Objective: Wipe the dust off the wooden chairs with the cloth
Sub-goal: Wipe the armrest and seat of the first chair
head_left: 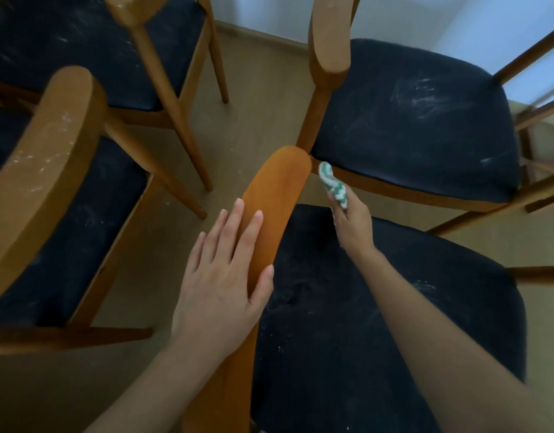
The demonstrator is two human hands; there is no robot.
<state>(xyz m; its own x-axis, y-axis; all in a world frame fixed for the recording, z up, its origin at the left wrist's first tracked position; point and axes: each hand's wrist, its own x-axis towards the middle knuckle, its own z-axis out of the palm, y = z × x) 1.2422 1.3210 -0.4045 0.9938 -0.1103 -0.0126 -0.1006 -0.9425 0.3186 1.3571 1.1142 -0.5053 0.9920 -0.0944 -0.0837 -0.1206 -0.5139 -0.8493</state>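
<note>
Several wooden chairs with dark, dust-streaked seats stand close together. The nearest chair has a smooth orange-brown backrest (277,189) running up the middle of the view. My left hand (225,273) lies flat with straight fingers on that backrest. My right hand (352,223) grips a bunched green-and-white cloth (332,184) just right of the backrest's far end, above the nearest chair's dark seat (379,323). The cloth is apart from the wood.
A chair at the left (47,157) has a dusty backrest with white specks. Another chair (163,57) stands at the back left and one (410,120) at the back right. A narrow strip of wood floor (254,114) runs between them.
</note>
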